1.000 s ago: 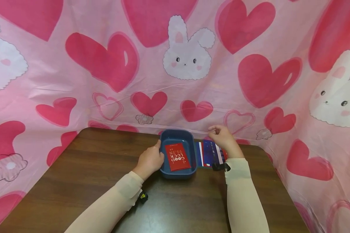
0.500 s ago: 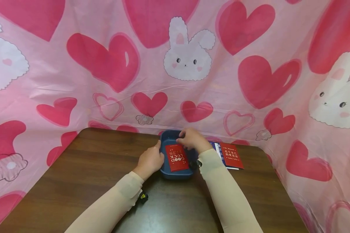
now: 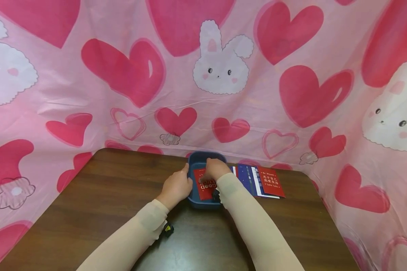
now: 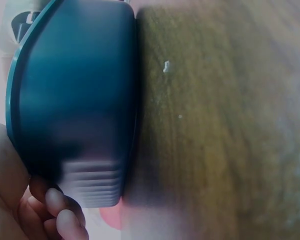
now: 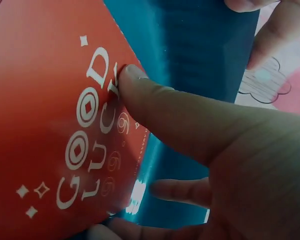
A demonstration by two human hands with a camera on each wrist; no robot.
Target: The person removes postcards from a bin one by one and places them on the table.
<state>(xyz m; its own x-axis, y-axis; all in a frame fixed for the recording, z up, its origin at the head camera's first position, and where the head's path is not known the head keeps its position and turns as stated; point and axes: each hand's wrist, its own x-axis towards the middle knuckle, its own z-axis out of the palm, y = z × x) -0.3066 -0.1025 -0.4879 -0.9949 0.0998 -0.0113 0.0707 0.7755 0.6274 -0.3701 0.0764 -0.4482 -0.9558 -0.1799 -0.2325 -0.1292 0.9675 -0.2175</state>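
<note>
A dark blue box (image 3: 203, 206) with rounded corners stands near the back edge of the table. My left hand (image 3: 177, 188) grips its left side, thumb at the rim; the left wrist view shows curled fingers (image 4: 65, 212) against the outer wall. Inside the box lies a red envelope (image 3: 203, 192) printed "GOOD LUCK". My right hand (image 3: 215, 169) reaches in over it and pinches its edge. In the right wrist view the thumb (image 5: 155, 102) presses on the printed face, and other fingers are partly hidden past the envelope's edge.
Right of the box, a row of overlapping envelopes lies on the brown wooden table (image 3: 122, 188): a blue one (image 3: 246, 180) and a red one (image 3: 271, 182) with white writing, among others. A pink heart-and-rabbit cloth (image 3: 176, 82) hangs behind.
My right hand has moved left from above the row of envelopes into the box, and now pinches the GOOD LUCK envelope. My left hand stays at the box's side.
</note>
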